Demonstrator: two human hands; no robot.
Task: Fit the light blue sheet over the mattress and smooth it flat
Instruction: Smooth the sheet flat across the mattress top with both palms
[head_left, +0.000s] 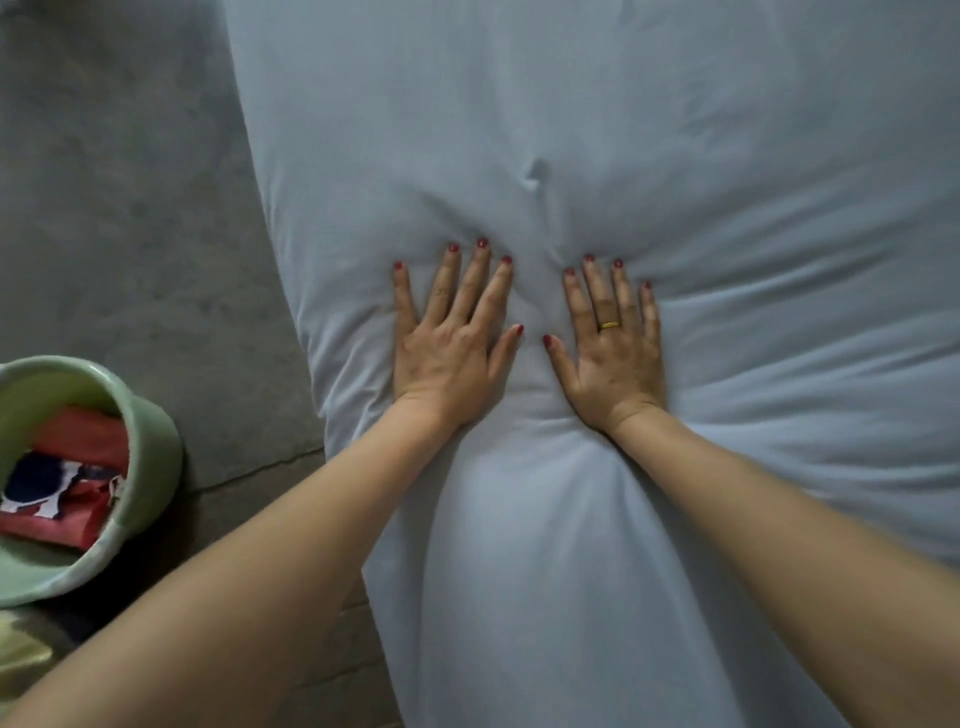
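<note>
The light blue sheet (649, 156) covers the mattress and fills the middle and right of the view. The mattress itself is hidden under it. My left hand (452, 338) presses flat on the sheet near its left edge, fingers straight and spread. My right hand (613, 343), with a gold ring, presses flat beside it, a small gap between the thumbs. Wrinkles fan out from both hands, and a small pucker (535, 176) stands in the fabric just beyond the fingertips. Folds run off to the right.
A grey concrete floor (119, 208) lies to the left of the bed. A pale green bucket (150, 441) holding red and patterned cloth stands on the floor at the lower left, close to my left forearm.
</note>
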